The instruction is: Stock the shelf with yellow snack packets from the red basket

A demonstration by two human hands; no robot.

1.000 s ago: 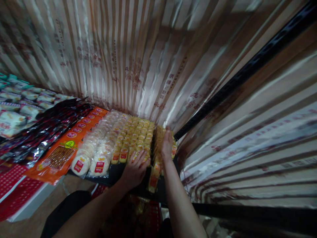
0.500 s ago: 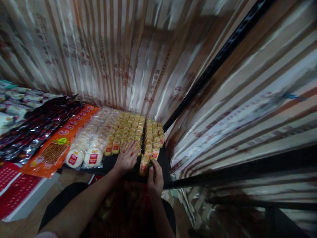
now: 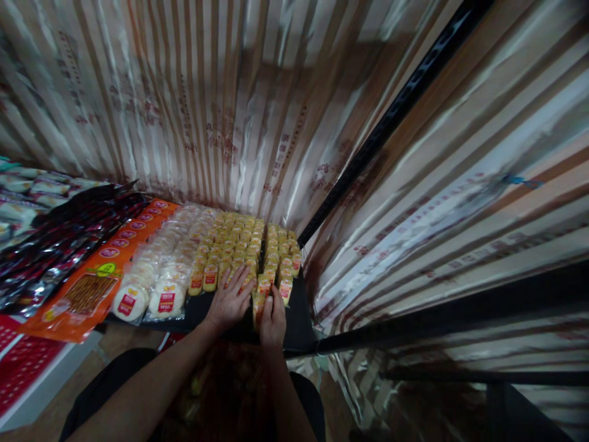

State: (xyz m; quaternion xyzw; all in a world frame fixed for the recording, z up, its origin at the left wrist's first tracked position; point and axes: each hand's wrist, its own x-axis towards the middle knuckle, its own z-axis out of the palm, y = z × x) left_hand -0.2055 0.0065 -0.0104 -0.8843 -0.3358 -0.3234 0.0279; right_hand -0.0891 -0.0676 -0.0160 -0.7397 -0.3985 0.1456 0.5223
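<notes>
Rows of small yellow wrapped snack packets (image 3: 234, 236) with red and white labels stand on a black shelf (image 3: 297, 319). A narrower block of the same packets (image 3: 281, 245) is to the right, across a thin gap. My left hand (image 3: 230, 301) lies over the front of the wider block, its fingers spread and touching the packets there. My right hand (image 3: 273, 319) has its fingers close together on a yellow snack packet (image 3: 265, 284) at the front of the narrower block. Another packet (image 3: 257, 310) stands just before it, partly hidden by that hand.
Left of the packets lie clear bags of round white crackers (image 3: 165, 298), an orange bag of sticks (image 3: 94, 288) and dark shiny packets (image 3: 59, 239). A slanted black post (image 3: 381, 116) rises at the right before striped sheeting (image 3: 207, 92). Below left is a red-and-white box (image 3: 27, 362).
My right hand has moved left and slightly up, and a packet now stands upright at its fingertips in the front row. My left hand stays on the packets. The view has shifted slightly.
</notes>
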